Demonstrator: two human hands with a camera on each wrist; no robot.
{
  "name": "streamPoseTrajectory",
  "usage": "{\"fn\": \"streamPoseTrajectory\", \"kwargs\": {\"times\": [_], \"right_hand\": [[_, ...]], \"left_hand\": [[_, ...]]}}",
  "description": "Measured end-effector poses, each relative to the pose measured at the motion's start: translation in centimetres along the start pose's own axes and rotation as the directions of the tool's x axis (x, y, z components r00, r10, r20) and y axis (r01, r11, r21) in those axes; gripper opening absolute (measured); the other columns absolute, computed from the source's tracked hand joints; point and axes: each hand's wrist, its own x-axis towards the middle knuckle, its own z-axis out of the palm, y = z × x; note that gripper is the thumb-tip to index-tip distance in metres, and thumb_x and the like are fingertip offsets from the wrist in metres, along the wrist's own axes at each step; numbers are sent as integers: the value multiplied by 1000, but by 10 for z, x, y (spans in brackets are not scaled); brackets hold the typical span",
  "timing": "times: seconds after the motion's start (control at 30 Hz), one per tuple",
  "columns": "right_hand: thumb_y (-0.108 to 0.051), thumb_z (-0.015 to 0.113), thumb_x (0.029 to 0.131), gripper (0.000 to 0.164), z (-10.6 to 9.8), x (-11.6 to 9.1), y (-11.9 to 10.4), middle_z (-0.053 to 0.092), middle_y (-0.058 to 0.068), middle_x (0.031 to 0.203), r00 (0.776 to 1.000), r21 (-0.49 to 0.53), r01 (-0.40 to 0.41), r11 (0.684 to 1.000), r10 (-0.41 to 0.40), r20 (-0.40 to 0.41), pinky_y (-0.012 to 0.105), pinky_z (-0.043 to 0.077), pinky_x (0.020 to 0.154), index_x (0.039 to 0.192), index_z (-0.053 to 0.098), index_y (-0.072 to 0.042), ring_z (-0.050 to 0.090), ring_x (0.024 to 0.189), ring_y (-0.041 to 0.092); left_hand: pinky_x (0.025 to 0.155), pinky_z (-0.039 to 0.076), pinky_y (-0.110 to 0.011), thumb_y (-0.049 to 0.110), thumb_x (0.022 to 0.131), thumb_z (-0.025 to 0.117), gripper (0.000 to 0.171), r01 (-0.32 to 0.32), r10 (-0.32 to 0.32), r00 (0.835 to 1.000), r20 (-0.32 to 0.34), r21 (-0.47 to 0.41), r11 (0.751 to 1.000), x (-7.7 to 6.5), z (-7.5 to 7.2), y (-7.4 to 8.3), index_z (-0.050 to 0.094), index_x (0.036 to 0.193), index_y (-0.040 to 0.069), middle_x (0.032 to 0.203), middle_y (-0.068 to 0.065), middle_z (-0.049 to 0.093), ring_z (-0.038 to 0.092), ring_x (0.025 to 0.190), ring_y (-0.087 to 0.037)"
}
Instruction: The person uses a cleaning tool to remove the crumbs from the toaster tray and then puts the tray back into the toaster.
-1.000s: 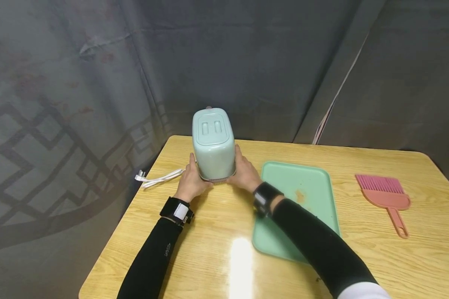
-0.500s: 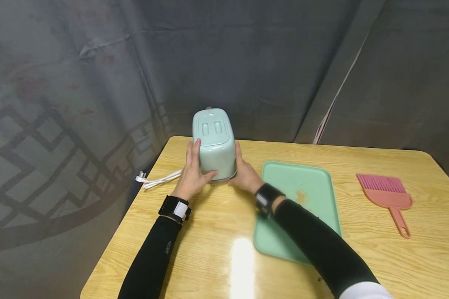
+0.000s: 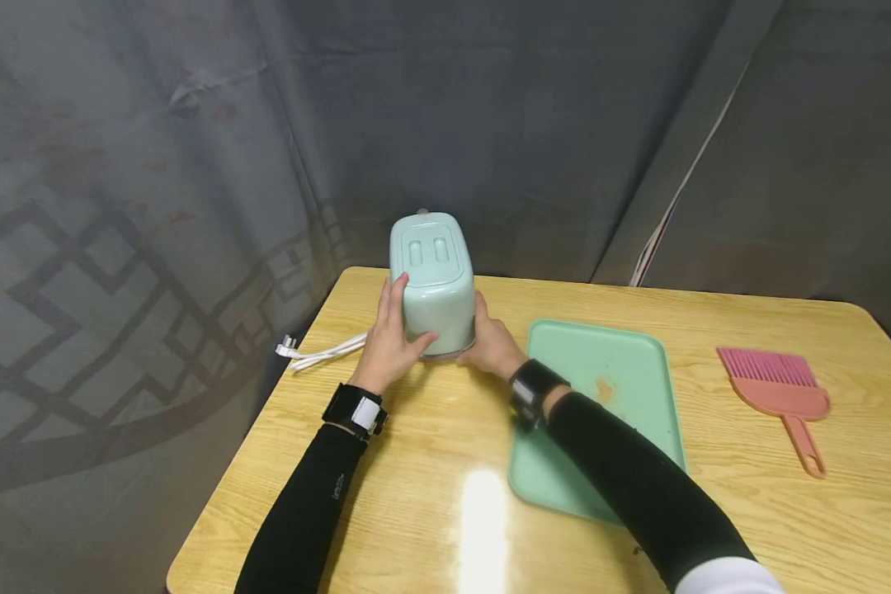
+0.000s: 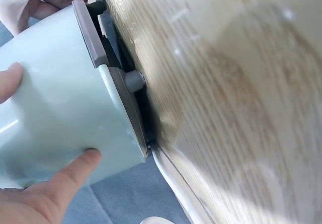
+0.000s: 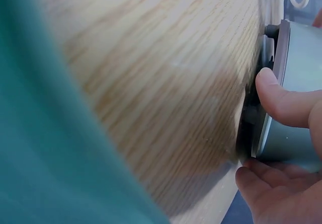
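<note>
A pale mint toaster (image 3: 438, 309) with two recesses in its rounded top stands at the table's far left. My left hand (image 3: 388, 353) holds its left side, the fingers pointing up and the thumb across the front. At the lower right, my right hand (image 3: 492, 345) grips it near the base, with the thumb (image 5: 284, 100) on the dark lower rim in the right wrist view. Small feet (image 4: 134, 81) show beneath the base in the left wrist view, close to the tabletop. The toaster hides its far side.
A white power cord (image 3: 330, 352) with a plug lies folded left of the toaster at the table's edge. A green tray (image 3: 638, 367) with brown crumbs (image 3: 605, 389) lies under my right forearm. Farther right is a pink brush with its dustpan (image 3: 783, 400). A grey curtain (image 3: 505, 165) hangs behind.
My left hand has shifted from the toaster's lower left edge to higher on its side, its thumb now across the front. The right hand keeps its place. The view has turned slightly left.
</note>
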Motion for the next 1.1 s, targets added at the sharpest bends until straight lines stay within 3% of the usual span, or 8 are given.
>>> {"fn": "streamPoseTrajectory", "kwargs": {"times": [0.13, 0.33, 0.43, 0.57, 0.67, 0.9, 1.1], "right_hand": [[-4, 93, 72, 127, 0, 1, 0, 60, 31, 140, 1000, 14, -16, 1000, 16, -2, 53, 47, 113, 164, 7, -16, 61, 128, 45], [-4, 92, 72, 120, -2, 2, 0, 61, 31, 138, 999, 17, -41, 999, 42, -25, 54, 47, 112, 162, 13, -13, 61, 128, 45], [-4, 92, 73, 122, -2, 0, 0, 59, 32, 141, 999, 30, -45, 999, 45, -1, 54, 46, 114, 163, 11, -13, 59, 131, 45], [-4, 91, 74, 122, -2, -3, -1, 57, 32, 143, 999, 43, -37, 998, 37, 18, 53, 44, 116, 164, 9, -13, 57, 133, 45], [-3, 92, 73, 121, -2, -3, -3, 56, 32, 144, 1000, 47, -23, 999, 23, 8, 53, 44, 116, 163, 10, -12, 57, 133, 44], [-4, 91, 75, 120, -4, -3, -6, 55, 31, 147, 999, 52, -27, 998, 26, 19, 53, 43, 117, 163, 11, -14, 56, 136, 44], [-5, 91, 75, 117, -7, -5, -5, 57, 30, 144, 999, 30, -47, 998, 46, 15, 53, 44, 116, 162, 15, -13, 57, 133, 44]], "left_hand": [[106, 49, -64, 22, 88, 85, 111, 16, -16, 1000, -2, 1, 1000, 0, 2, 2, 5, 164, 34, 175, -17, 2, 54, 132, -52], [103, 51, -63, 18, 87, 86, 115, -21, 21, 1000, 0, 1, 1000, 1, 4, 2, 3, 166, 31, 174, -19, 2, 57, 128, -53], [114, 45, -57, 8, 83, 88, 128, -13, 14, 1000, 25, -13, 1000, -3, 4, -4, -6, 167, 27, 175, -15, 1, 47, 143, -46], [127, 27, -51, -2, 74, 91, 146, 29, -23, 996, 92, -63, 998, -9, 4, -10, -22, 163, 21, 176, -13, 0, 21, 159, -36], [129, 23, -51, -3, 73, 92, 151, 53, -43, 993, 114, -84, 995, -10, 4, -11, -27, 161, 21, 176, -14, 0, 18, 160, -34], [126, 31, -51, -10, 75, 87, 145, 111, -102, 987, 121, -65, 992, -9, 9, -5, -29, 160, 13, 175, -17, 5, 26, 157, -38], [117, 43, -52, -12, 76, 82, 140, 151, -149, 984, 99, -9, 989, -8, 15, 2, -28, 159, 10, 168, -29, 24, 46, 143, -44]]}}
